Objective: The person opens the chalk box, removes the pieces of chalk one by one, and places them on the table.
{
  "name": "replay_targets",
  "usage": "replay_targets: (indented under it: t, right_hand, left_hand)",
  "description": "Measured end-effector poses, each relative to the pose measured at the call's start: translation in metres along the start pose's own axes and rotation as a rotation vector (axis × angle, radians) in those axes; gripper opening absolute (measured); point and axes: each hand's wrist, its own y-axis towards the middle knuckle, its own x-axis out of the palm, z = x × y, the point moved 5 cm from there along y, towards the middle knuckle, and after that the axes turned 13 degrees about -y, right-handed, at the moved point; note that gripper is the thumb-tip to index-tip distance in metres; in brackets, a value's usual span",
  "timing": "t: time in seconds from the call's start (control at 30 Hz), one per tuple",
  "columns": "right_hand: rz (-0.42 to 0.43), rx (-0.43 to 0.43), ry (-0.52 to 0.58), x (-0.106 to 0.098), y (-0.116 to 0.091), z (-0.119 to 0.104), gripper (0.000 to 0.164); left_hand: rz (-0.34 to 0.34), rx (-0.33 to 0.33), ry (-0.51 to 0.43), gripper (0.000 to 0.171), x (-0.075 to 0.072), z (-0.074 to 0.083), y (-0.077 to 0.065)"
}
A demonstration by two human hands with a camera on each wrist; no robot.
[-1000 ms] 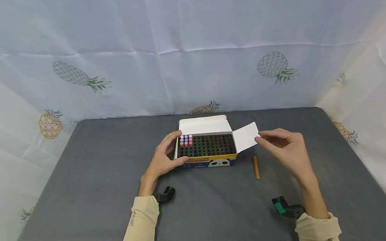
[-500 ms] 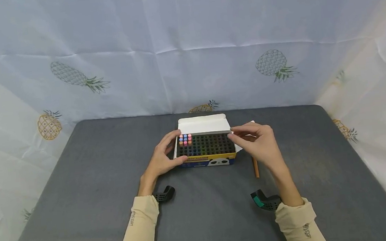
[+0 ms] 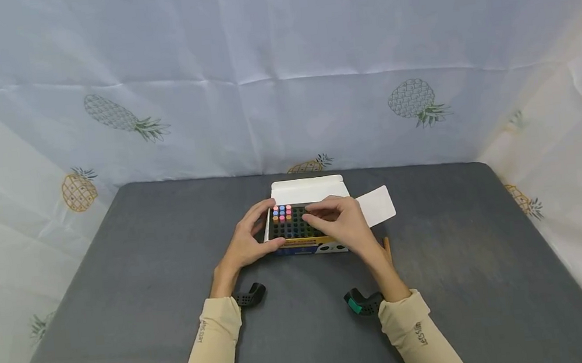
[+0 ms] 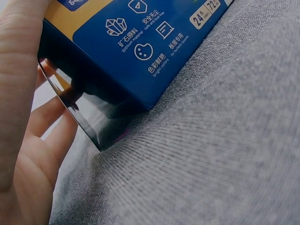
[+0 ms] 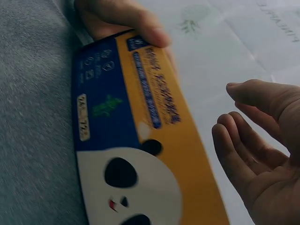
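A blue and yellow chalk box [image 3: 300,249] with a panda face on its front stands on the grey cloth. My left hand [image 3: 244,244] grips its left end, thumb along the front edge and fingers at the far side. Pink, blue and orange chalk sticks [image 3: 282,213] fill a few holes at the back left of the dark holder inside. Over the middle of the box is my right hand [image 3: 344,220]. In the right wrist view this hand's thumb and fingers are bent loosely and apart, with nothing visible between them.
The white lid flap [image 3: 310,189] stands raised behind the box. A white side flap [image 3: 377,206] sticks out to the right. An orange-brown stick [image 3: 387,246] lies right of the box, partly behind my right wrist. Pineapple-print cloth [image 3: 264,120] hangs behind the table.
My right hand has let go of the side flap and moved left over the box. The flap is still folded outward. My left hand has stayed on the box.
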Motion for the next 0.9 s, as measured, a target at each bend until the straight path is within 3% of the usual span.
replay_targets:
  t: [0.5,0.7,0.9]
  right_hand:
    - [-0.044,-0.005,-0.059,0.031,0.016,0.002,0.02]
    - [-0.03,-0.027,-0.095,0.036,0.019,0.0,0.017]
    - [-0.022,0.011,-0.119,0.037,0.02,0.001,0.015]
  left_hand:
    - [0.001,0.013,0.005,0.084,-0.002,-0.001,-0.001]
    - [-0.003,0.032,0.0,0.082,-0.004,-0.002,-0.002]
    - [-0.005,0.039,0.007,0.08,-0.002,-0.001,0.0]
